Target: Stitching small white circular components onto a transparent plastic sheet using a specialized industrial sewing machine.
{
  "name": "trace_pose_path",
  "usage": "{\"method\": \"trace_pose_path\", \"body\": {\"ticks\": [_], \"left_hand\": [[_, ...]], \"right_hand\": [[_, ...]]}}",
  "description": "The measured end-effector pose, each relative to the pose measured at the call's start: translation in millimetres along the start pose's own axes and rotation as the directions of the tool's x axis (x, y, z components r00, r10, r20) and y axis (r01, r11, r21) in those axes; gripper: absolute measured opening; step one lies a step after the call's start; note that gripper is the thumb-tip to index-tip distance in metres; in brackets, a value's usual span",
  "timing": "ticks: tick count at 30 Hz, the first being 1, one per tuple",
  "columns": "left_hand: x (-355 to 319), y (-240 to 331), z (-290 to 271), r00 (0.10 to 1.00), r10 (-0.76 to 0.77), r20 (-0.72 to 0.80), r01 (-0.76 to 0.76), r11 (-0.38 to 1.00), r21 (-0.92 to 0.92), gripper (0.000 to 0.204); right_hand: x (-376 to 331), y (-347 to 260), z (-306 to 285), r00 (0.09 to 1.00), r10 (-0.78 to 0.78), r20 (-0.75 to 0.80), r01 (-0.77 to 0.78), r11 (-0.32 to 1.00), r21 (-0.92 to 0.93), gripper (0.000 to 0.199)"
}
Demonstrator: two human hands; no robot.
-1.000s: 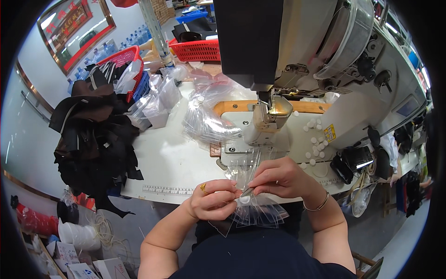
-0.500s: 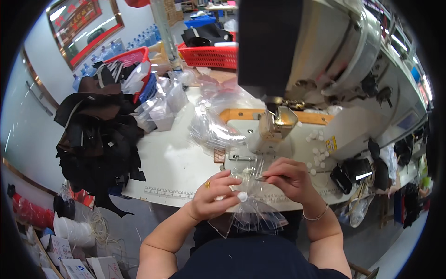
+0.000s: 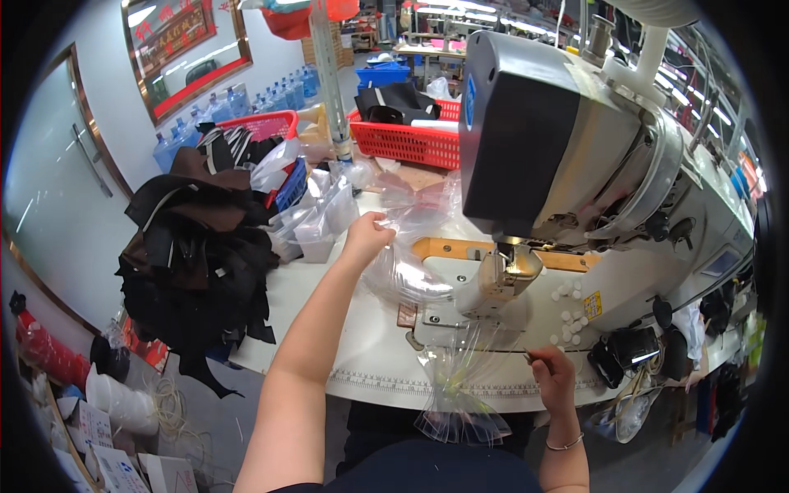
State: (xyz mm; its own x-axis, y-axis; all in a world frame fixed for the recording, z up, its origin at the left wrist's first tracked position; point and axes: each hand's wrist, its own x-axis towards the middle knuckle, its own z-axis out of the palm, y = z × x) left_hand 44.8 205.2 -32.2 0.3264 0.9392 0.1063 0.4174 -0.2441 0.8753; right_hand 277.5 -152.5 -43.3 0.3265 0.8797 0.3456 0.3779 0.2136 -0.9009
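My left hand (image 3: pixel 369 238) reaches across the table to a pile of clear plastic pieces (image 3: pixel 408 275), fingers bent together at its upper left edge. What they pinch, if anything, is hidden. My right hand (image 3: pixel 556 376) is closed on a small thin metal tool, its tip pointing left; its kind cannot be made out. Between my forearms, a fan of clear plastic (image 3: pixel 462 393) lies over the table's front edge, apart from both hands. Small white discs (image 3: pixel 569 314) are scattered right of the sewing machine's post (image 3: pixel 491 283).
The sewing machine's dark head (image 3: pixel 509 131) overhangs the table on the right. Black fabric scraps (image 3: pixel 197 271) heap over the left edge. A red basket (image 3: pixel 407 141) stands at the back. A ruler strip (image 3: pixel 394 384) runs along the front edge.
My left hand has let go of the plastic fan with its white disc and moved far left to the plastic pile. My right hand has drawn back rightward from the fan. The view has shifted.
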Motion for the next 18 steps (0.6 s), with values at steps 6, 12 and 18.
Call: {"method": "trace_pose_path", "body": {"ticks": [6, 12, 18], "left_hand": [[-26.6, 41.3, 33.8, 0.770, 0.632, -0.092, -0.359, 0.548, 0.756, 0.070], [0.6, -11.6, 29.7, 0.890, 0.398, 0.221, -0.439, 0.626, 0.645, 0.057], [-77.9, 37.1, 35.4, 0.773, 0.634, -0.020, -0.551, 0.686, 0.476, 0.051]], "right_hand": [[-37.9, 28.2, -18.7, 0.965, 0.225, -0.137, -0.220, 0.974, 0.047, 0.013], [-31.4, 19.4, -18.5, 0.948, 0.190, -0.254, -0.265, 0.914, -0.307, 0.006], [6.7, 26.3, -72.7, 0.939, -0.005, -0.343, -0.213, 0.775, -0.595, 0.011]]}}
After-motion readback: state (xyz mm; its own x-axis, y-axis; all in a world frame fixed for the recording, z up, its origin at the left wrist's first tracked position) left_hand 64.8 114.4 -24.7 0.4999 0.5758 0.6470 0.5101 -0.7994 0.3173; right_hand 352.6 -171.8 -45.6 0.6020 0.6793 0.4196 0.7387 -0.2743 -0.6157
